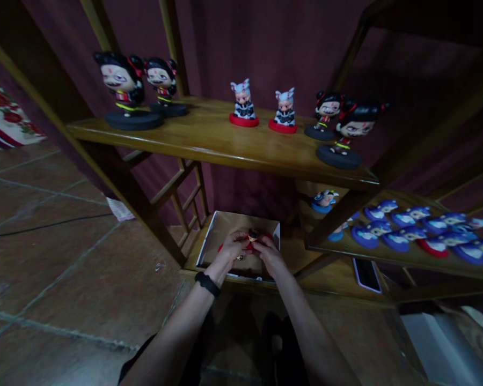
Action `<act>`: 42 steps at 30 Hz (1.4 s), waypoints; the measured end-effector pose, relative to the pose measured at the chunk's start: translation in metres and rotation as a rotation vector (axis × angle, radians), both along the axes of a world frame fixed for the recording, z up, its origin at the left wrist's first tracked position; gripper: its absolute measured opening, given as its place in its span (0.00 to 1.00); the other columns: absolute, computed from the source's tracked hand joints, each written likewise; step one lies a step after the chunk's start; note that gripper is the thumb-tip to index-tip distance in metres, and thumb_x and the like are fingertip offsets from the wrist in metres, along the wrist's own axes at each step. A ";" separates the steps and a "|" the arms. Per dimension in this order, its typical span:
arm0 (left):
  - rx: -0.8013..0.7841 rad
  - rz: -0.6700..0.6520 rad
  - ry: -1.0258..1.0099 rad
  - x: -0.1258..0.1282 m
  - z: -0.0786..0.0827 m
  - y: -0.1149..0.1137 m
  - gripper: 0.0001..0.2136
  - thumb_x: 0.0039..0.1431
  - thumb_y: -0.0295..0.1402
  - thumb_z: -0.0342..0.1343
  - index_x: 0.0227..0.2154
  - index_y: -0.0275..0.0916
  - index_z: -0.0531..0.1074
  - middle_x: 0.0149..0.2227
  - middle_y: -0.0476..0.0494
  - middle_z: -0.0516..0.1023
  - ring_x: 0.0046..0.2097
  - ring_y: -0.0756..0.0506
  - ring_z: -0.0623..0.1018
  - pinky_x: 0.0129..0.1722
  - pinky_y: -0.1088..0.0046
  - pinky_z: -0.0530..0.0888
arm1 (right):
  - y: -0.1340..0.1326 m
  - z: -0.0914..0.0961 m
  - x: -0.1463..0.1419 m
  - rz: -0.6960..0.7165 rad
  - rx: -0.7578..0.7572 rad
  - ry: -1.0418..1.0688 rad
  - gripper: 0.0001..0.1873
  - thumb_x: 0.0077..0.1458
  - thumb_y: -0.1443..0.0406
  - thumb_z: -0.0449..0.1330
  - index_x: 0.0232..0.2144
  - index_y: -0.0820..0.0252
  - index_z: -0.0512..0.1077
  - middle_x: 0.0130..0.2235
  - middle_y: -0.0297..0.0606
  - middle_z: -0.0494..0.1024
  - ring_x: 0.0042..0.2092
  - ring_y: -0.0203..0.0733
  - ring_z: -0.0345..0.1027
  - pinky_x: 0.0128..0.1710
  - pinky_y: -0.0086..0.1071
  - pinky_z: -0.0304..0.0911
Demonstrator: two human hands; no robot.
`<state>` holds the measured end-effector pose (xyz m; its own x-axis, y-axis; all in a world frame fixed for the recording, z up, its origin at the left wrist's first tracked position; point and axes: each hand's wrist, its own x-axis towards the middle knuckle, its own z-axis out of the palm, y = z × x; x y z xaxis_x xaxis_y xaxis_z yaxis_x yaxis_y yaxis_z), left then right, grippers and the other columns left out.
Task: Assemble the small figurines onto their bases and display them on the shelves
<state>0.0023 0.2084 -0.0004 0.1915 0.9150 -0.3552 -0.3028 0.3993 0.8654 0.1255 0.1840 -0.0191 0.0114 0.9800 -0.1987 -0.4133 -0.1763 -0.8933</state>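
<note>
Both of my hands reach down into a shallow cardboard box [215, 234] on the low shelf. Between them is a small black-haired figurine [253, 234] with red on it, its head showing above my fingers. My left hand [234, 247], below a black wristband, has its fingers bent round the figurine's left side. From the other side my right hand [269, 252] grips it, fingers curled. More red pieces lie in the box beside and behind my hands, mostly hidden and too dim to name.
Above the box, a wooden shelf [221, 142] bears black-haired figurines [123, 86] and blue-haired ones on red bases [244, 104]. Several blue figurines [410, 215] stand on a shelf at right. A phone [367, 274] lies on the low shelf. Wooden posts frame both sides.
</note>
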 end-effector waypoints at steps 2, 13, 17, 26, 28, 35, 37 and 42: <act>-0.003 -0.014 0.007 0.000 0.001 -0.001 0.10 0.43 0.25 0.63 0.30 0.33 0.69 0.26 0.46 0.75 0.26 0.51 0.75 0.28 0.74 0.76 | 0.000 -0.001 0.001 0.007 -0.004 -0.002 0.14 0.38 0.60 0.65 0.32 0.56 0.73 0.36 0.33 0.76 0.39 0.40 0.68 0.40 0.34 0.64; 0.014 -0.009 0.076 -0.001 0.004 -0.007 0.12 0.41 0.27 0.64 0.31 0.35 0.68 0.29 0.46 0.75 0.27 0.51 0.75 0.28 0.75 0.74 | -0.003 0.003 0.002 0.019 -0.041 -0.017 0.16 0.36 0.61 0.66 0.32 0.57 0.73 0.36 0.35 0.76 0.40 0.42 0.68 0.41 0.36 0.63; 0.022 -0.011 0.083 -0.002 -0.001 -0.006 0.13 0.41 0.28 0.64 0.31 0.36 0.68 0.27 0.48 0.73 0.26 0.52 0.74 0.27 0.75 0.74 | -0.004 0.002 0.001 0.030 -0.025 -0.011 0.15 0.35 0.61 0.66 0.30 0.57 0.73 0.35 0.35 0.77 0.39 0.43 0.69 0.42 0.37 0.63; 0.037 0.002 0.092 -0.002 -0.007 -0.002 0.13 0.39 0.28 0.63 0.31 0.36 0.68 0.29 0.48 0.73 0.29 0.51 0.74 0.28 0.75 0.73 | -0.001 0.001 0.000 0.022 -0.024 -0.054 0.16 0.35 0.61 0.66 0.31 0.58 0.73 0.35 0.35 0.77 0.41 0.44 0.68 0.45 0.39 0.61; 0.042 -0.005 0.103 -0.001 -0.006 -0.002 0.13 0.40 0.28 0.63 0.30 0.36 0.68 0.29 0.48 0.73 0.29 0.51 0.74 0.27 0.76 0.73 | -0.001 -0.001 0.000 0.007 -0.030 -0.059 0.16 0.35 0.61 0.65 0.31 0.57 0.73 0.36 0.35 0.76 0.42 0.44 0.68 0.45 0.39 0.61; 0.048 -0.040 0.136 -0.001 0.007 -0.005 0.13 0.40 0.28 0.61 0.32 0.37 0.69 0.31 0.47 0.75 0.31 0.50 0.74 0.29 0.75 0.73 | 0.001 -0.001 0.001 -0.010 -0.033 -0.118 0.14 0.35 0.61 0.64 0.29 0.58 0.72 0.33 0.35 0.76 0.40 0.44 0.68 0.45 0.39 0.60; 0.050 -0.060 0.137 -0.002 0.011 -0.005 0.12 0.41 0.28 0.61 0.32 0.36 0.70 0.31 0.47 0.75 0.30 0.50 0.74 0.29 0.75 0.73 | 0.001 -0.001 0.001 -0.010 -0.034 -0.113 0.14 0.35 0.61 0.65 0.29 0.58 0.72 0.33 0.34 0.76 0.40 0.43 0.68 0.45 0.39 0.60; 0.048 -0.084 0.138 -0.002 0.016 -0.007 0.10 0.41 0.29 0.61 0.30 0.36 0.71 0.29 0.47 0.75 0.29 0.51 0.75 0.30 0.75 0.72 | -0.001 0.001 0.001 -0.021 -0.043 -0.085 0.13 0.35 0.61 0.66 0.27 0.58 0.72 0.32 0.34 0.75 0.39 0.43 0.68 0.43 0.38 0.61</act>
<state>0.0001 0.2016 0.0156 0.2200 0.9143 -0.3400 -0.1469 0.3756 0.9151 0.1265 0.1830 -0.0181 0.0503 0.9700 -0.2378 -0.3407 -0.2072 -0.9171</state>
